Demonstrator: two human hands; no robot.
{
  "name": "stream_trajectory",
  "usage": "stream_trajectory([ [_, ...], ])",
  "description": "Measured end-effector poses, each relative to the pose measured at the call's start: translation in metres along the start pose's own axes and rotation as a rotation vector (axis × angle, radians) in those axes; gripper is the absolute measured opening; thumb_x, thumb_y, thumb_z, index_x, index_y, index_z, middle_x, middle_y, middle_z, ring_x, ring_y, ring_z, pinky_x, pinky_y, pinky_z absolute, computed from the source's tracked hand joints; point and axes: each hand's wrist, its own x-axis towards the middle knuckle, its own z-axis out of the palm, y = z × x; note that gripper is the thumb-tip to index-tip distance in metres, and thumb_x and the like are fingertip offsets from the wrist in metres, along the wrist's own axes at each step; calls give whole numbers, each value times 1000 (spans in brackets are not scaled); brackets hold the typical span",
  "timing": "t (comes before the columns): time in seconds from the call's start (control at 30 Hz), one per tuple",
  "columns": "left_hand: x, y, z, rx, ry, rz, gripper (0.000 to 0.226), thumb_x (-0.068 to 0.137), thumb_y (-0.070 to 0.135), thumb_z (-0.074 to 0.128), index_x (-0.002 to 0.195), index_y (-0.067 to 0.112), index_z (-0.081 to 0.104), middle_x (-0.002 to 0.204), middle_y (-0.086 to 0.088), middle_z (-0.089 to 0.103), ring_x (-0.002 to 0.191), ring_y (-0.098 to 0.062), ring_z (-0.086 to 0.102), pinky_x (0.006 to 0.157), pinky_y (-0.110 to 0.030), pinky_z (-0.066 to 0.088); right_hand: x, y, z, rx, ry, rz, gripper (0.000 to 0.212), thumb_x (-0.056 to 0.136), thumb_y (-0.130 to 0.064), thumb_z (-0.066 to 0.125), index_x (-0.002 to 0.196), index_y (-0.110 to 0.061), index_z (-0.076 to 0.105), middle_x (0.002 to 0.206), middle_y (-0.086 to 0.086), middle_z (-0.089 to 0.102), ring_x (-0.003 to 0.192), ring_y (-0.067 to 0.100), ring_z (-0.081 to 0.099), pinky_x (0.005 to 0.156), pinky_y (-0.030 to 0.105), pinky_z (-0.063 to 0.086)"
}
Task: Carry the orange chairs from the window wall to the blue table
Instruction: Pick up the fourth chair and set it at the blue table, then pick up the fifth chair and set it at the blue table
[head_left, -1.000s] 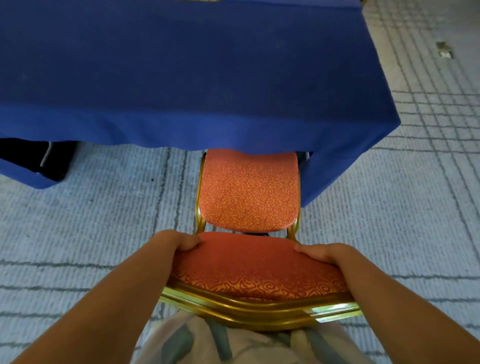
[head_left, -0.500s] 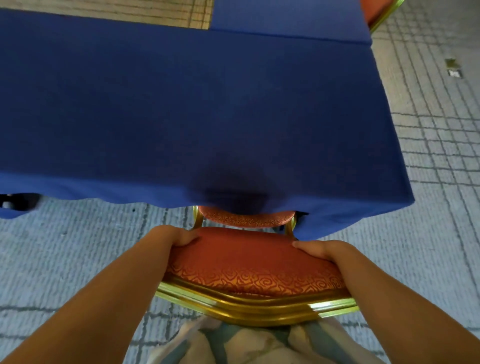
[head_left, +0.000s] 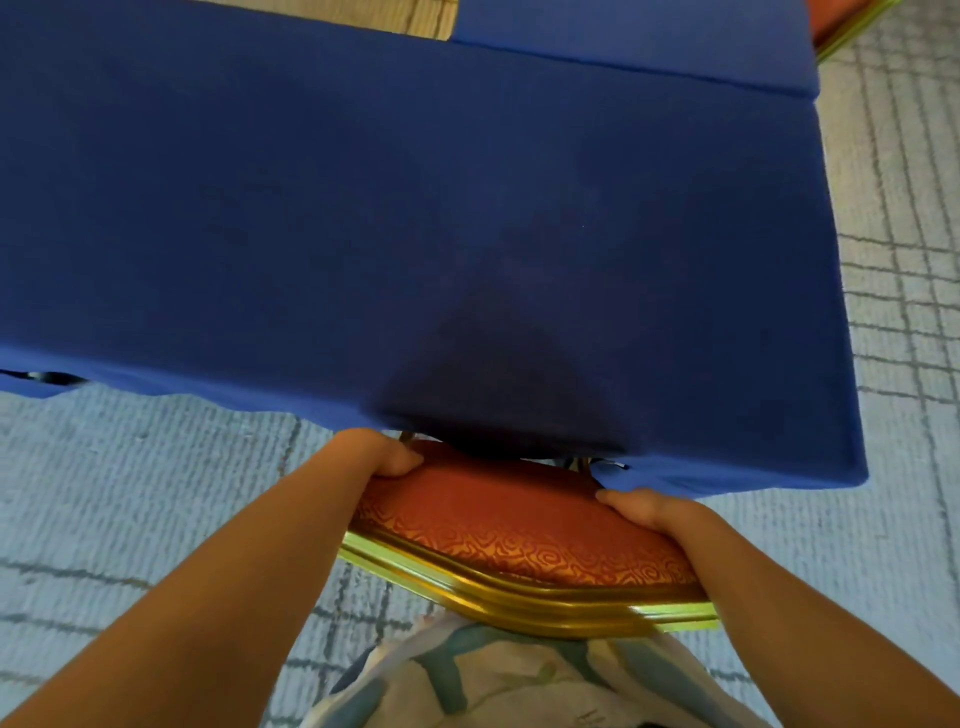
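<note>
Orange chair (head_left: 519, 530) farther under table (head_left: 415, 208)

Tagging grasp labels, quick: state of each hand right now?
Left hand: closed, gripping the orange chair backrest, left end.
Right hand: closed, gripping the same backrest, right end.

Head view, steeply downward, close.
</note>
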Motion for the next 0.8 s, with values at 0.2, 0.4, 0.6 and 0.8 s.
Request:
stream_trajectory([
  [0.2,-31,-5,2,-78,261,126,60,94,53,44,137,13,48,147,-13,42,133,-30,40,109,-39,31,-20,-34,-2,-111,10,-35,58,97,-53,47,139,-14,53,143,11,52,126,27,53,104,32,40],
  [0.4,-83,-24,5,-309,451,256,37,91,45,49,95,14,68,108,-12,67,103,-30,60,89,-38,46,-72,-101,11,5,182,-353,36,96,-40,57,115,-12,68,109,3,69,95,18,63,84,29,46],
  [0.6,-148,-68,27,-671,692,401,19,89,42,56,92,24,59,101,-1,67,101,-22,63,92,-38,48,-143,-157,35,134,328,-558,48,94,-37,60,119,4,59,121,27,60,100,34,63,83,38,46],
  [0.8,-230,-142,63,-852,885,459,18,78,43,48,85,26,47,81,-2,50,72,-19,46,69,-35,38,-220,-219,79,180,405,-814,49,94,-38,61,138,-20,50,137,2,55,109,15,53,87,30,40],
])
